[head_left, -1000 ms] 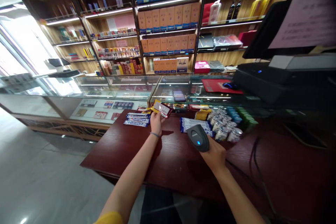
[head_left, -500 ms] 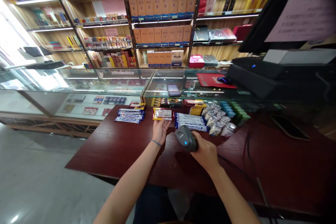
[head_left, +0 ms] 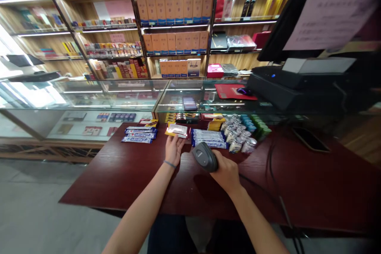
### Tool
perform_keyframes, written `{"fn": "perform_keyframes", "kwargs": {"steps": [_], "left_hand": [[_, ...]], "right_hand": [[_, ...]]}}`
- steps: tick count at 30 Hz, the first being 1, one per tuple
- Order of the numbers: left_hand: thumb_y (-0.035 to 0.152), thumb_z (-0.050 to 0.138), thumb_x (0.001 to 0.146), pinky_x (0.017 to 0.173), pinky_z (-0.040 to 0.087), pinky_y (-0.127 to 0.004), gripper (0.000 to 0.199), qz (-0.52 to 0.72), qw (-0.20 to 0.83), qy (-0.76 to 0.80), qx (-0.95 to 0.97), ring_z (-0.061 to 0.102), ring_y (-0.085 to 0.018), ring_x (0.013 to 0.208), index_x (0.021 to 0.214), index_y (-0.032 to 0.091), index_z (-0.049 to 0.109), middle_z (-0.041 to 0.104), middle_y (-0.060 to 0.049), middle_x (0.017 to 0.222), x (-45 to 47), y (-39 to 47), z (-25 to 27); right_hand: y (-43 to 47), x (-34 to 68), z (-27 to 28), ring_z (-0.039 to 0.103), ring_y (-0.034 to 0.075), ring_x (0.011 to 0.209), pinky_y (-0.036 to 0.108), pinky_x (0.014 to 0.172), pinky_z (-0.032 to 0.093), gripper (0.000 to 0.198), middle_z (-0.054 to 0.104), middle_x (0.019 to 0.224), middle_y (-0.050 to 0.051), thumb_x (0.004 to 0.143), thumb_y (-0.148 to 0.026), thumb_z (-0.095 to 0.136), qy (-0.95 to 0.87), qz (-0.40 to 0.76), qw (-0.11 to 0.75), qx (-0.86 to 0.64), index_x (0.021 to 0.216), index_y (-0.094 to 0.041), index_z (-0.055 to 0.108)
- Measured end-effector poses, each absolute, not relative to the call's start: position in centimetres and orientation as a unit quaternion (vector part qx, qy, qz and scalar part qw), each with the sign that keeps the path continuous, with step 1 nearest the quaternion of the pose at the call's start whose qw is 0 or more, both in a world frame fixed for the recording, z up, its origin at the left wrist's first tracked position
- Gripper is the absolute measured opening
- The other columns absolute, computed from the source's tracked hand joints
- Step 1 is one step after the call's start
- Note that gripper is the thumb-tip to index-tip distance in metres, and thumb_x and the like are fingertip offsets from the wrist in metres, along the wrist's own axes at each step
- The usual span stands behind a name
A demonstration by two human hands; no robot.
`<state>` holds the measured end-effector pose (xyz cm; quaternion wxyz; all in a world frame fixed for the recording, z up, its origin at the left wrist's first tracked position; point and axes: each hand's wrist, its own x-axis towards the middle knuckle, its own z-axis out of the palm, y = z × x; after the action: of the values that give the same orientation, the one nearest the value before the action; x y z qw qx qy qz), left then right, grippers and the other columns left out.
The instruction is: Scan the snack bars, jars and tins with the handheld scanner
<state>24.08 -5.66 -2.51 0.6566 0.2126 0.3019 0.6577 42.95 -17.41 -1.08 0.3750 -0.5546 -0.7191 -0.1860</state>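
Observation:
My left hand (head_left: 174, 150) holds up a flat snack packet (head_left: 177, 129) by its near edge; the packet has a yellow and dark red wrapper with a pale label. In my right hand (head_left: 225, 170) is a black barcode scanner (head_left: 204, 156), gripped by its handle and tilted toward the packet, apart from it. Blue-and-white wrapped bars (head_left: 209, 139) lie in a row just right of the packet. A smaller stack of similar blue bars (head_left: 139, 135) is on the left. Small jars (head_left: 239, 139) with silvery lids stand right of the row.
The dark red table (head_left: 125, 172) borders a glass display counter (head_left: 133, 89). Green and blue tubes (head_left: 259, 125) stand behind the jars. A phone-like dark slab (head_left: 310, 139), black cables (head_left: 271, 162) and a monitor (head_left: 279, 27) are on the right. Stocked shelves line the wall.
The view has shifted slightly, moving everything a little left. The packet has tilted a bit in my left hand. The blue light on top of the scanner no longer shows.

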Motion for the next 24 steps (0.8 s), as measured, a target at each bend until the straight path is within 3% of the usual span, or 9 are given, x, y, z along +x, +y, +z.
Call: {"fn": "perform_keyframes", "kwargs": {"steps": [4, 11, 13, 16, 19, 24], "left_hand": [[0.034, 0.077, 0.074, 0.073, 0.054, -0.026, 0.032, 0.652, 0.637, 0.324, 0.253, 0.066, -0.011, 0.074, 0.094, 0.018, 0.057, 0.068, -0.002, 0.089, 24.2, -5.5, -2.2], [0.038, 0.067, 0.08, 0.071, 0.055, -0.031, 0.038, 0.607, 0.563, 0.388, 0.405, 0.069, -0.018, 0.083, 0.112, 0.019, 0.062, 0.07, -0.008, 0.104, 25.1, -4.2, 0.4], [0.036, 0.061, 0.085, 0.077, 0.054, -0.032, 0.033, 0.591, 0.485, 0.406, 0.501, 0.069, -0.02, 0.089, 0.112, 0.018, 0.065, 0.071, -0.009, 0.108, 25.6, -3.4, 1.8], [0.031, 0.053, 0.091, 0.087, 0.051, -0.033, 0.029, 0.535, 0.279, 0.441, 0.664, 0.067, -0.022, 0.101, 0.114, 0.021, 0.067, 0.071, -0.008, 0.113, 26.8, -2.2, 4.1], [0.029, 0.048, 0.096, 0.085, 0.05, -0.031, 0.034, 0.422, 0.077, 0.455, 0.78, 0.068, -0.022, 0.098, 0.127, 0.027, 0.062, 0.072, -0.006, 0.114, 28.7, -1.4, 6.0], [0.02, 0.049, 0.095, 0.085, 0.049, -0.03, 0.037, 0.27, -0.095, 0.366, 0.886, 0.066, -0.021, 0.104, 0.13, 0.024, 0.058, 0.069, -0.009, 0.119, 32.6, -0.3, 6.8]], "right_hand": [[-17.3, 43.7, -1.1, 0.067, 0.017, 0.064, 0.025, 0.061, 0.043, 0.029, 0.071, 0.074, 0.003, 0.078, -0.021, 0.054, -0.693, -0.198, 0.389, -0.574, 0.106, -0.015, 0.059], [-17.1, 45.9, -1.2, 0.068, 0.019, 0.063, 0.025, 0.059, 0.045, 0.028, 0.071, 0.07, 0.004, 0.082, -0.03, 0.058, -0.594, -0.228, 0.421, -0.646, 0.105, -0.015, 0.061], [-17.1, 46.5, -1.1, 0.067, 0.019, 0.06, 0.025, 0.057, 0.044, 0.029, 0.07, 0.068, 0.004, 0.081, -0.031, 0.059, -0.565, -0.238, 0.432, -0.661, 0.105, -0.015, 0.062], [-17.2, 47.0, -0.9, 0.066, 0.019, 0.056, 0.025, 0.054, 0.044, 0.03, 0.07, 0.066, 0.004, 0.081, -0.032, 0.058, -0.532, -0.255, 0.452, -0.669, 0.104, -0.014, 0.063], [-17.3, 47.3, -0.8, 0.067, 0.02, 0.058, 0.026, 0.056, 0.046, 0.033, 0.071, 0.068, 0.006, 0.082, -0.036, 0.059, -0.498, -0.258, 0.477, -0.677, 0.105, -0.013, 0.063], [-17.5, 47.8, -0.7, 0.068, 0.021, 0.061, 0.027, 0.058, 0.047, 0.038, 0.072, 0.072, 0.009, 0.083, -0.039, 0.06, -0.454, -0.242, 0.494, -0.702, 0.108, -0.011, 0.063]]}}
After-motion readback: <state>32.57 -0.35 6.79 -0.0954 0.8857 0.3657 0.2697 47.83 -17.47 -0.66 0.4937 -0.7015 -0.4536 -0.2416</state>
